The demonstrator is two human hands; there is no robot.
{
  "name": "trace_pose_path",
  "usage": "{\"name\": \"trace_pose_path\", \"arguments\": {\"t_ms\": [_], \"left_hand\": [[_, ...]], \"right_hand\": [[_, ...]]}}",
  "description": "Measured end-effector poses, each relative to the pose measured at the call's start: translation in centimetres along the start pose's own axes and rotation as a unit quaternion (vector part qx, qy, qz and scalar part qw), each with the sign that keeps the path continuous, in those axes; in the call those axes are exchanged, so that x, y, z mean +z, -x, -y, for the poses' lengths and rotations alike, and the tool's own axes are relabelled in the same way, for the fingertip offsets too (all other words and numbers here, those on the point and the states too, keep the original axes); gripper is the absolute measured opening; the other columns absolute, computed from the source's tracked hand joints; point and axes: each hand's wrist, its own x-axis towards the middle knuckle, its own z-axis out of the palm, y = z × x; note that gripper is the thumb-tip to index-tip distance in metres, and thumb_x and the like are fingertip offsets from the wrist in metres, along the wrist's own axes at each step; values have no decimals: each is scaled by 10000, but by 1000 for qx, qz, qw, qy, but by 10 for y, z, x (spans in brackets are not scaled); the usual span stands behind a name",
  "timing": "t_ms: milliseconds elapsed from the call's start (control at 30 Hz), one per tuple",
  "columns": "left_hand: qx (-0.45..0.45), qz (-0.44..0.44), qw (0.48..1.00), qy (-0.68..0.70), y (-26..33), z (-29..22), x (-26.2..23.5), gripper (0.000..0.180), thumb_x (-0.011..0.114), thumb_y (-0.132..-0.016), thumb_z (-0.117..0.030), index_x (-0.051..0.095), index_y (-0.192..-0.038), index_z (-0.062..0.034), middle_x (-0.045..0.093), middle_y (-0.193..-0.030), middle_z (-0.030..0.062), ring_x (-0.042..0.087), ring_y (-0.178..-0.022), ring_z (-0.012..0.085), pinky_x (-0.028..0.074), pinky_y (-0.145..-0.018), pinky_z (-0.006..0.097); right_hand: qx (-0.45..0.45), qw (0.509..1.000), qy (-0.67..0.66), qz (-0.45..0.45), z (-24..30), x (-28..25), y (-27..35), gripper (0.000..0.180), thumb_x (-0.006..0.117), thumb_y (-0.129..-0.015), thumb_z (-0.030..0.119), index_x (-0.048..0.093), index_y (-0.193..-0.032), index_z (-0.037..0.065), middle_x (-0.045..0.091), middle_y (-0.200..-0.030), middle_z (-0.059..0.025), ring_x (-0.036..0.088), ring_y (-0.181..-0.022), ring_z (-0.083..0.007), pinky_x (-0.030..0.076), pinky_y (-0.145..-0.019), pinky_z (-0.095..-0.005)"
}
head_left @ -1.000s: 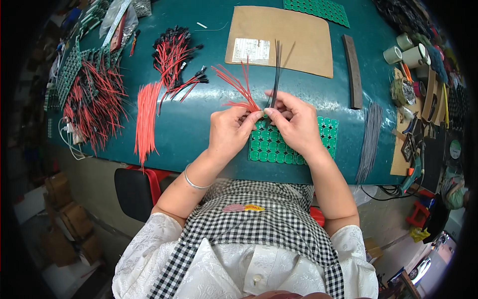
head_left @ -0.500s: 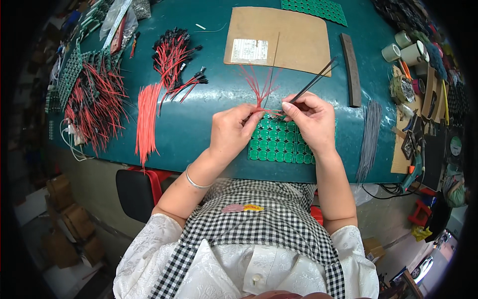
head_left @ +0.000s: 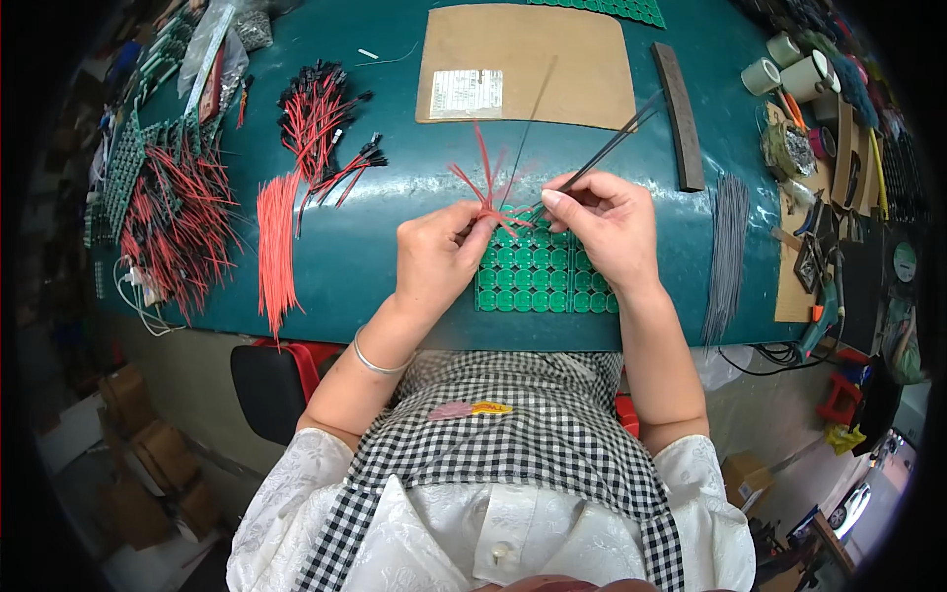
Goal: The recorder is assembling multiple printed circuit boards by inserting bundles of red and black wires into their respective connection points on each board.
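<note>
My left hand is closed in a pinch round a bundle of thin red wires, whose upper ends fan out. A few black wires are gripped between the thumb and fingers of my right hand, slanting up to the right. Both hands are over the far edge of a green panel of round circuit boards. Between them a single dark wire rises from near the panel's far edge. My fingers partly hide the wire ends there.
Straight red wires lie left, near red-black wires with connectors and a heap of wired boards. A cardboard sheet lies beyond my hands. Rightward are a dark bar, grey wires, and spools with tools.
The view has shifted, so the table's things appear farther left and slightly higher. The red wires have swung and bunched differently in my left hand. Both hands keep their wires.
</note>
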Motion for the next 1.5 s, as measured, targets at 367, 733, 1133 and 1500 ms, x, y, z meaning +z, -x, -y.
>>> {"name": "trace_pose_path", "arguments": {"t_ms": [367,733,1133,1500], "left_hand": [[12,-28,999,19,3,7,8,192,772,-863,0,758,-1053,20,759,-794,84,704,-660,98,565,-603,235],[-164,26,974,153,2,-1,-5,114,666,-979,-65,716,-1018,30,765,-892,81,678,-658,90,552,-584,225],[-74,26,993,89,-1,-15,-4,82,691,-946,-33,730,-955,39,748,-797,80,674,-633,84,538,-567,234],[-24,-18,999,27,3,-7,14,58,724,-906,-14,729,-950,23,732,-745,80,692,-626,100,546,-569,249]], "right_hand": [[-29,996,79,-15,-7,-2,0,114,764,-876,69,746,-929,-31,743,-803,-60,672,-694,-75,550,-619,-233],[-118,973,196,-24,-5,4,1,102,772,-838,58,743,-883,-29,741,-789,-131,710,-652,-122,553,-569,-262],[-133,969,206,-26,-4,7,1,98,778,-829,52,735,-848,-33,733,-786,-127,706,-634,-133,555,-563,-269],[-118,975,188,-1,-8,12,0,326,744,-861,18,696,-1181,-14,682,-779,-76,669,-640,-109,547,-575,-263]]}}
